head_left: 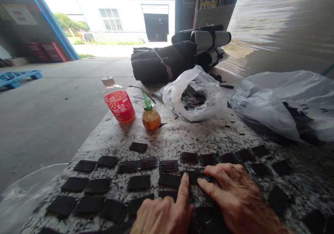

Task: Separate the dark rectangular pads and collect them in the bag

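Pressing down with both index fingertips on one dark square patch (pixel 193 177) lying flat on the speckled table (pixel 167 136), right between the two hands. Left hand (pixel 163 213) loosely curled, index finger stretched forward, gripping nothing; right hand (pixel 235 199) spread flat, fingers extended over neighbouring pieces, likewise closed around nothing. Only touching and holding flat, by the look of it.

Judging from the layout, well along but not finished: three rough rows of dark patches (pixel 138 182) already laid out to the left of the fingers and beyond them, roughly edge to edge, a few more (pixel 261 168) scattered less tidily to the right. One stray piece (pixel 138 147) lying apart, farther out than the rows. Plenty left, probably, since a clear plastic bag (pixel 194 94) well beyond the fingers holds a heap of the same dark pieces, and a second, larger bag (pixel 281 105) off to the far right shows more.

Looking thin, matt, near-black and roughly square; several in the farthest row showing a glossy framed face, perhaps the other side up. Cannot tell the material.

Farther out to the left, a red-labelled drink bottle (pixel 118 101) and a small round orange bottle with a green nozzle (pixel 150 115), standing just beside each other. Beyond these, dark rolled material (pixel 180 56).
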Action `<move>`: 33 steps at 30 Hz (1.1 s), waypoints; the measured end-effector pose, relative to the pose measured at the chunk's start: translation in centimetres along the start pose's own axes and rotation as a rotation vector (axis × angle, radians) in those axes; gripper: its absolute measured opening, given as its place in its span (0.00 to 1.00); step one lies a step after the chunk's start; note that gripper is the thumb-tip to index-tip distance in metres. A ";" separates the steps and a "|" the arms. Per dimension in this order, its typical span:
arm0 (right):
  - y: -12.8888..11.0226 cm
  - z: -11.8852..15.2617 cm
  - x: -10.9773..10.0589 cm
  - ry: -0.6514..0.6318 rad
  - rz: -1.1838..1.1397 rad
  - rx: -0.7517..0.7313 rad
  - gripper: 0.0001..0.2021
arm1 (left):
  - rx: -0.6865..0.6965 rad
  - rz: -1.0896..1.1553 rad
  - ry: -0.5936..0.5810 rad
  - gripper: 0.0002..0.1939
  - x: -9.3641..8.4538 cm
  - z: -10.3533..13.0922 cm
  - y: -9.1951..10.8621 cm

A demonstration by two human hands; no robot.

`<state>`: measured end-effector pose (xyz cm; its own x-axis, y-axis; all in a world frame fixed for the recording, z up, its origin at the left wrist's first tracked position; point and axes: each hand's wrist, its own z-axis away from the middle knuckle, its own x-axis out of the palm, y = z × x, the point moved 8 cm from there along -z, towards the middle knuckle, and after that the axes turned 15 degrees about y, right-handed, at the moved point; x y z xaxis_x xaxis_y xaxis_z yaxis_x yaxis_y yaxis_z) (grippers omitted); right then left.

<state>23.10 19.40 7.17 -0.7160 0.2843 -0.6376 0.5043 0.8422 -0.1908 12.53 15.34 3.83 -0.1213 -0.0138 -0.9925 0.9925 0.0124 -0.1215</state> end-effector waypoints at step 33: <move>2.7 0.1 0.9 -0.444 -0.864 1.009 0.11 | -0.633 1.695 -0.266 0.17 -0.3 1.6 -0.3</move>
<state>23.87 21.91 5.99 -0.8594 -0.4753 -0.1884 0.2492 -0.0677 -0.9661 12.33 13.77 4.16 0.9611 0.2756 -0.0161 -0.1328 0.5126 0.8483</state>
